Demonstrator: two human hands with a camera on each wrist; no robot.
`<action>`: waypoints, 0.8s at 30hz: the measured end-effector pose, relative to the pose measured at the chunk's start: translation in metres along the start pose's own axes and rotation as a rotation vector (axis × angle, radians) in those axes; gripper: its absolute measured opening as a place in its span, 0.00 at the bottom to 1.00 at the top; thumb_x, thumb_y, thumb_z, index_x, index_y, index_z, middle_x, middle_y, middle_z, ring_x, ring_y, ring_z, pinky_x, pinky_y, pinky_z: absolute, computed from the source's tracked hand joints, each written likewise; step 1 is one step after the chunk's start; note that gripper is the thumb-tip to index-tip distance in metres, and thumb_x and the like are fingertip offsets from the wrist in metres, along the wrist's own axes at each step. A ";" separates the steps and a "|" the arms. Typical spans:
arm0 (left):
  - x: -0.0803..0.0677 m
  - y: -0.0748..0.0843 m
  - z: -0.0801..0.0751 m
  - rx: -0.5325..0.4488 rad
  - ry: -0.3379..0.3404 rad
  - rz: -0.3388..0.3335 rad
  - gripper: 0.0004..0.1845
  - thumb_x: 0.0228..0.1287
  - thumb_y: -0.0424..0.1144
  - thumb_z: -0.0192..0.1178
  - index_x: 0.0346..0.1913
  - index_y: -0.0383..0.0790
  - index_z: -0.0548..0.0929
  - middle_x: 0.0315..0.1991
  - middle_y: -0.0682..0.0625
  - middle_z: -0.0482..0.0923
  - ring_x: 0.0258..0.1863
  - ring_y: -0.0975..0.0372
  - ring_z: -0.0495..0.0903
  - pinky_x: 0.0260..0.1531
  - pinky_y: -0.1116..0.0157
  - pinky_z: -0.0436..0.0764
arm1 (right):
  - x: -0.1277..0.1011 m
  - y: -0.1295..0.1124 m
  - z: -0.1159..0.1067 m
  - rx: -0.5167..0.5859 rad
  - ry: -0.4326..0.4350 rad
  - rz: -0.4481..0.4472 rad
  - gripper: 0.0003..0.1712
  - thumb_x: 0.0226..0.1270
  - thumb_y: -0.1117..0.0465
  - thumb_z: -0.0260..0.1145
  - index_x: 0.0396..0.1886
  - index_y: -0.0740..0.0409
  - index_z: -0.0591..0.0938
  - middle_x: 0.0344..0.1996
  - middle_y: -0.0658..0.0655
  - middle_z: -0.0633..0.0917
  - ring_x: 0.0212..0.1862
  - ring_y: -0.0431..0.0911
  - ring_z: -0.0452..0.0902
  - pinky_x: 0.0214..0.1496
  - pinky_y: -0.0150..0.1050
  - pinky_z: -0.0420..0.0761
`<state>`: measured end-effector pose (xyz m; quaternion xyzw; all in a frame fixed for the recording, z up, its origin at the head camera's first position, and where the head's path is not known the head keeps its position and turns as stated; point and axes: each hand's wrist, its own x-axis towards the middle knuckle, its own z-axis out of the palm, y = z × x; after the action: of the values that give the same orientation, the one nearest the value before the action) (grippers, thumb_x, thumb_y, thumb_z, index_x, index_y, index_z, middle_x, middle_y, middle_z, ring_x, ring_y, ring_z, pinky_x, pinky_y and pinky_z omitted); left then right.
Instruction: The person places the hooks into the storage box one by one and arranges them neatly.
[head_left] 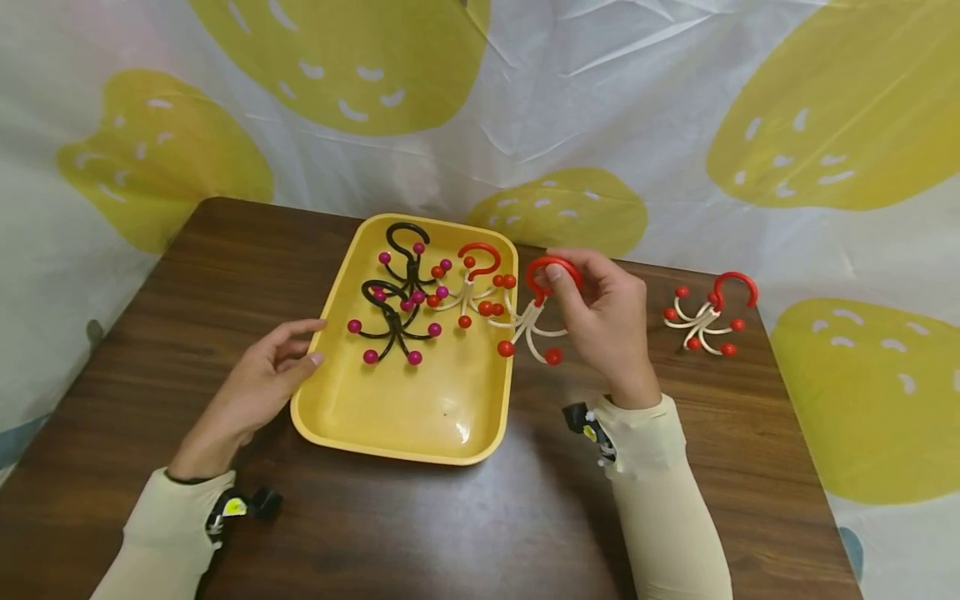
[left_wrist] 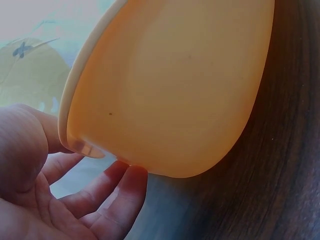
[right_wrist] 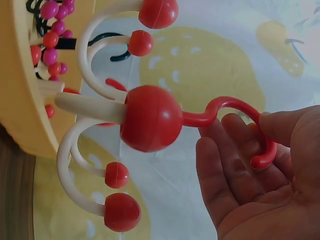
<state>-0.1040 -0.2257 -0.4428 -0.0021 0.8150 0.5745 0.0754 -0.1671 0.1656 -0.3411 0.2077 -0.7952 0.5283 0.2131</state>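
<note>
Two hands at a yellow tray of ball-tipped hooks on a dark wooden table.

The wooden table [head_left: 150, 350] stands before a white cloth backdrop [head_left: 675, 100] printed with yellow shapes. The yellow tray [head_left: 420, 417] lies at the table's middle and holds two black hooks with magenta balls [head_left: 397, 308] in its far left part and a cream hook with red balls [head_left: 468, 287] at its far right. The right hand [head_left: 603, 321] is just right of the tray, thumb and fingers pinched on the red loop of a cream and red hook [head_left: 534, 321] hanging over the tray's right rim. The left hand [head_left: 258, 383] rests at the tray's left rim, fingers relaxed and slightly apart, fingertips touching the rim. Another cream and red hook [head_left: 708, 317] lies alone far right on the table.
</note>
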 end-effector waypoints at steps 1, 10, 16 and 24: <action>0.000 0.000 0.000 0.000 0.000 0.000 0.27 0.82 0.39 0.57 0.78 0.42 0.70 0.62 0.29 0.80 0.46 0.57 0.85 0.39 0.68 0.86 | 0.000 -0.001 0.002 0.008 -0.005 -0.002 0.10 0.74 0.66 0.70 0.50 0.67 0.88 0.39 0.63 0.92 0.40 0.34 0.89 0.44 0.28 0.87; -0.001 0.003 0.000 0.014 -0.001 -0.022 0.26 0.82 0.40 0.57 0.78 0.43 0.70 0.61 0.30 0.80 0.45 0.56 0.85 0.39 0.67 0.86 | -0.001 -0.008 0.024 0.046 -0.081 -0.005 0.12 0.74 0.63 0.71 0.51 0.66 0.88 0.39 0.60 0.92 0.41 0.40 0.90 0.46 0.32 0.88; 0.000 0.003 0.000 0.017 -0.004 -0.026 0.27 0.82 0.40 0.57 0.78 0.44 0.70 0.62 0.30 0.80 0.46 0.55 0.84 0.39 0.67 0.85 | -0.001 -0.004 0.038 0.068 -0.149 -0.019 0.11 0.75 0.64 0.70 0.51 0.67 0.87 0.39 0.60 0.92 0.41 0.47 0.92 0.43 0.34 0.88; 0.000 0.001 0.000 0.015 -0.008 -0.012 0.27 0.82 0.39 0.57 0.79 0.43 0.69 0.63 0.29 0.80 0.46 0.55 0.84 0.39 0.69 0.85 | -0.002 0.000 0.054 0.032 -0.194 -0.025 0.11 0.75 0.62 0.70 0.50 0.64 0.87 0.39 0.59 0.93 0.41 0.47 0.92 0.41 0.33 0.88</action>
<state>-0.1046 -0.2257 -0.4417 -0.0041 0.8189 0.5681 0.0818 -0.1717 0.1158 -0.3609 0.2711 -0.8010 0.5155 0.1383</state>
